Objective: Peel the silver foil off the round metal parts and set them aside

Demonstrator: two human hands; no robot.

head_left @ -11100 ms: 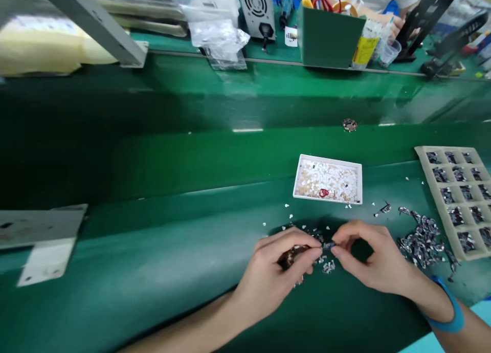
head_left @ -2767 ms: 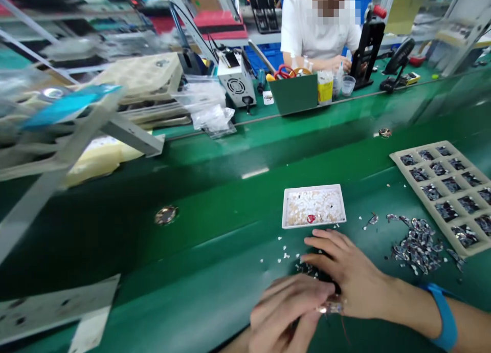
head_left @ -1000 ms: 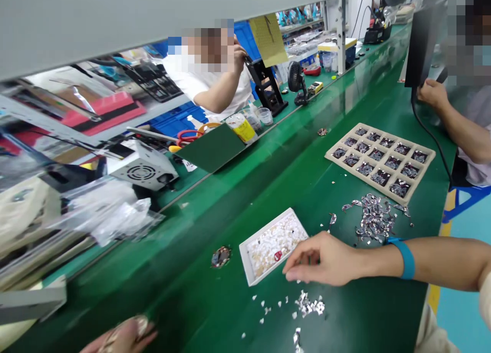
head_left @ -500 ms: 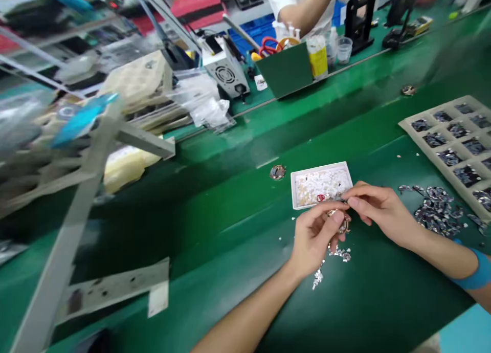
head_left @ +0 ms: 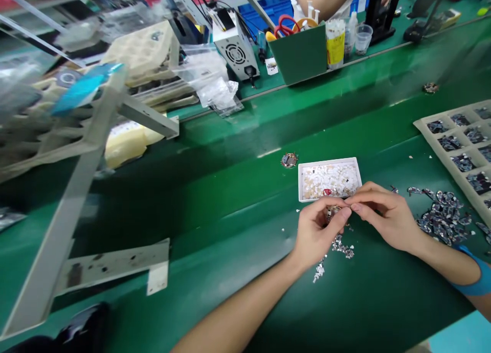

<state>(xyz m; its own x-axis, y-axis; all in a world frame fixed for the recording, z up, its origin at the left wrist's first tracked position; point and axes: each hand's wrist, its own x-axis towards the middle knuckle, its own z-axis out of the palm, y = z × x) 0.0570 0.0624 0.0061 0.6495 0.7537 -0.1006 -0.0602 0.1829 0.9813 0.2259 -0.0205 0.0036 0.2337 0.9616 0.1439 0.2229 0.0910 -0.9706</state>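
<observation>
My left hand [head_left: 317,231] is closed around a small round circuit assembly [head_left: 332,212] with a coppery rim, mostly covered by the fingers. Right beside it, my right hand [head_left: 383,214] pinches at the assembly's edge; whatever sits between thumb and forefinger is too small to name. Behind both hands lies a shallow white box [head_left: 301,184] holding many tiny white and tan bits and something red. Small silvery pieces [head_left: 341,246] are scattered on the green mat below the hands. A similar round assembly [head_left: 289,160] rests left of the box.
To the right are a heap of dark shiny parts [head_left: 443,217] and a compartment tray [head_left: 424,125] of parts. Another round assembly [head_left: 430,88] lies farther back. A metal frame [head_left: 72,225] stands left. At the back are a green tool bin [head_left: 301,56] and a person's arm [head_left: 330,0].
My hands have drawn closer together at the round assembly, which is now more covered by my left fingers. The whole view has shifted, with the bench's back items higher in the picture.
</observation>
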